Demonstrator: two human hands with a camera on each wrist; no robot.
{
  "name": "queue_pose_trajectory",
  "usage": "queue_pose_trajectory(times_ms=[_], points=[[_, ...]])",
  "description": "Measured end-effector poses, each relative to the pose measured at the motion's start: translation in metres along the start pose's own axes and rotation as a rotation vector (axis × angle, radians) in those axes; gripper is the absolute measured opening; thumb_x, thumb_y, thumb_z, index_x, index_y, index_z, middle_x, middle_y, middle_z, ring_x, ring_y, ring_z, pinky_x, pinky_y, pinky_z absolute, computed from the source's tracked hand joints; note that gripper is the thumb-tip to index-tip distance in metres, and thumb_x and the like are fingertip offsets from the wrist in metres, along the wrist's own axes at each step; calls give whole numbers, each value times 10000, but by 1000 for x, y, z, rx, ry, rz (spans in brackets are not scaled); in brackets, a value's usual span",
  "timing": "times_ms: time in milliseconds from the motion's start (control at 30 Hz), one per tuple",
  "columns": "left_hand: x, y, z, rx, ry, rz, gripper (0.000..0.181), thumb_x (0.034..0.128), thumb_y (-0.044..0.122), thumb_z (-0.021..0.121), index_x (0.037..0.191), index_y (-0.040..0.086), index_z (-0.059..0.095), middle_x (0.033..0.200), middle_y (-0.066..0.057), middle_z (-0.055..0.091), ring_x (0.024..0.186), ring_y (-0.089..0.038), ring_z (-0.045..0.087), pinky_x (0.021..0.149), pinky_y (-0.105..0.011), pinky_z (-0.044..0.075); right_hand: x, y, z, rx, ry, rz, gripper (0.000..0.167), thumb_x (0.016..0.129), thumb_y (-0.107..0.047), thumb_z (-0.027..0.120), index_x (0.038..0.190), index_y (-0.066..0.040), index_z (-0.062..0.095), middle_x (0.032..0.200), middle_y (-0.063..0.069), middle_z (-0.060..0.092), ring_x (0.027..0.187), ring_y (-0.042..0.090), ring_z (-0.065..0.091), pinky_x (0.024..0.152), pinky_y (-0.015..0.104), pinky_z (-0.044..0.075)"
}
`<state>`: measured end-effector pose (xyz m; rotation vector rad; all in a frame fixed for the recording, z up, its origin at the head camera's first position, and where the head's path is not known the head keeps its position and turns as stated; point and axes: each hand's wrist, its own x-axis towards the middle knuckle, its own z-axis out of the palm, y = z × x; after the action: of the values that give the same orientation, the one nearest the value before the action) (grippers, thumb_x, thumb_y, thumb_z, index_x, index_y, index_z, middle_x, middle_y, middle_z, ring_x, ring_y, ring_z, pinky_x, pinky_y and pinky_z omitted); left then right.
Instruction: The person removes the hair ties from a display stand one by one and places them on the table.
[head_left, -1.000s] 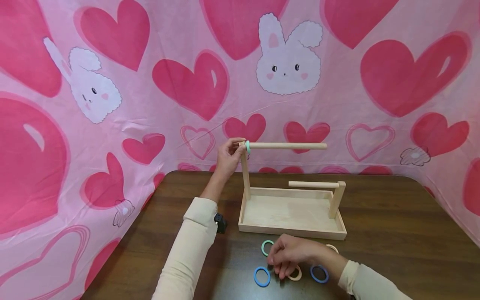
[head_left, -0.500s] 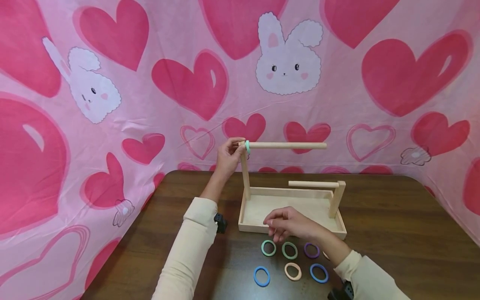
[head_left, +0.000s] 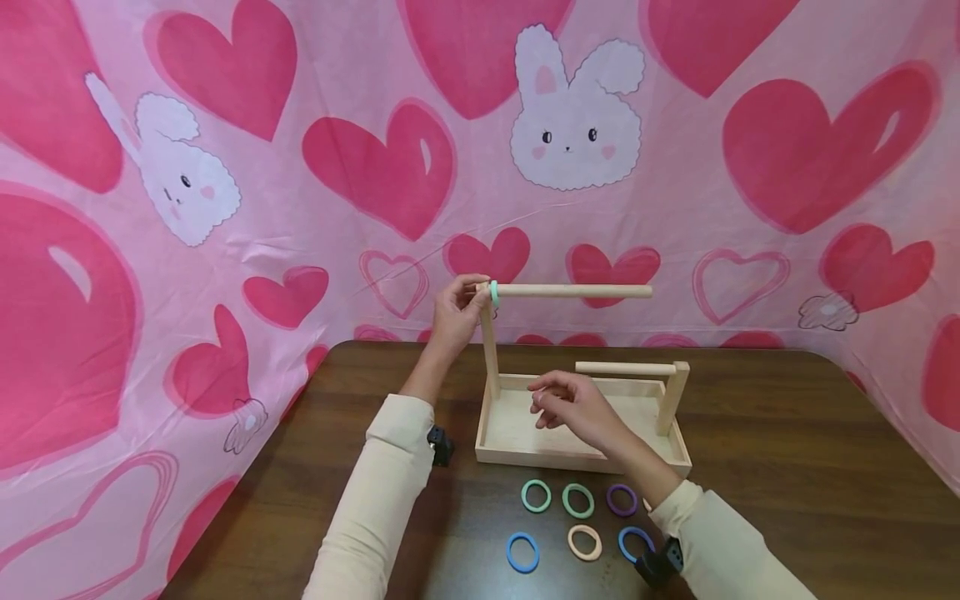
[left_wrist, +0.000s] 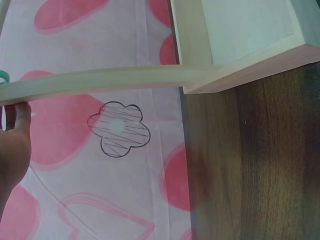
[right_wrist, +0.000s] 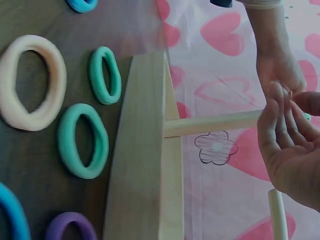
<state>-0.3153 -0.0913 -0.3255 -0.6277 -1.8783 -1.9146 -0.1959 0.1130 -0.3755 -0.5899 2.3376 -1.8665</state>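
Observation:
My left hand (head_left: 457, 312) grips the top of the upright post (head_left: 490, 350) at the left end of a pale wooden stand. A mint-green ring (head_left: 494, 293) hangs on the upper rod (head_left: 577, 291), right beside those fingers. In the left wrist view, fingers (left_wrist: 21, 117) show against the post and only a sliver of the ring appears. Over the stand's tray (head_left: 525, 457) hovers my right hand (head_left: 577, 408), fingers loosely bent, with nothing visible between them. The right wrist view shows this hand (right_wrist: 292, 145) overlapping the left one in the line of sight.
On the brown table (head_left: 375, 500), before the tray, lie two green rings (head_left: 536, 496), a purple ring (head_left: 622, 500), a peach ring (head_left: 584, 542) and two blue rings (head_left: 522, 552). Another ring is mostly hidden by my right forearm. A shorter rod (head_left: 626, 368) juts leftward from the right post (head_left: 672, 400).
My right hand has risen from among the rings on the table, moving forward to above the tray. More rings are uncovered. The left hand and the mint-green ring have stayed put.

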Motion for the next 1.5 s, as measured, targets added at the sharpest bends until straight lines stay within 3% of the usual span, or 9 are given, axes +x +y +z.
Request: queue_pose_trajectory(times_ms=[200,467,600,767,1067,1300,1500], points=[[0,0,0,18,6,8,207,950,-72,626,1148,-131,630,918,-24,667,771,-24,641,695,-180,580,18,-5,1,-18,190,-45,244,964,-60,616,1157,85,650,901,194,733,656,53,685,664,226,588],[1,-1,-1,66,17,39,204,941,-63,642,1135,-124,645,1000,-322,648,792,-5,624,733,-161,555,44,-12,9,30,407,-128,199,929,-38,677,1090,78,688,869,194,736,624,55,683,647,203,589],[1,-3,-1,76,22,49,200,937,-58,650,1128,-116,652,1004,-337,646,799,7,623,745,-156,547,58,-17,14,32,474,-208,175,906,-7,695,1064,69,699,900,285,738,600,-14,664,606,200,587],[1,-3,-1,77,28,41,198,935,-62,654,1126,-114,657,992,-290,672,800,-11,630,737,-161,552,74,-21,22,12,525,-283,183,884,2,709,1055,69,710,874,322,725,568,-23,639,570,170,551],[2,0,0,84,33,14,201,951,-44,642,1144,-99,660,1024,-274,665,814,-18,607,687,-158,521,95,-32,32,5,573,-328,196,874,-16,729,1054,60,711,847,287,740,577,17,643,566,151,531],[5,0,0,94,37,40,203,940,-62,645,1138,-105,660,1030,-293,667,815,-19,607,687,-155,502,107,-36,34,-11,638,-319,209,865,-31,747,1048,66,719,815,266,751,656,370,732,549,135,528],[5,-4,2,96,31,48,202,939,-67,643,1135,-114,660,1062,-342,668,823,17,613,706,-147,493,113,-35,36,18,645,-298,213,853,-16,764,1036,92,740,837,286,751,651,359,745,533,126,530]])
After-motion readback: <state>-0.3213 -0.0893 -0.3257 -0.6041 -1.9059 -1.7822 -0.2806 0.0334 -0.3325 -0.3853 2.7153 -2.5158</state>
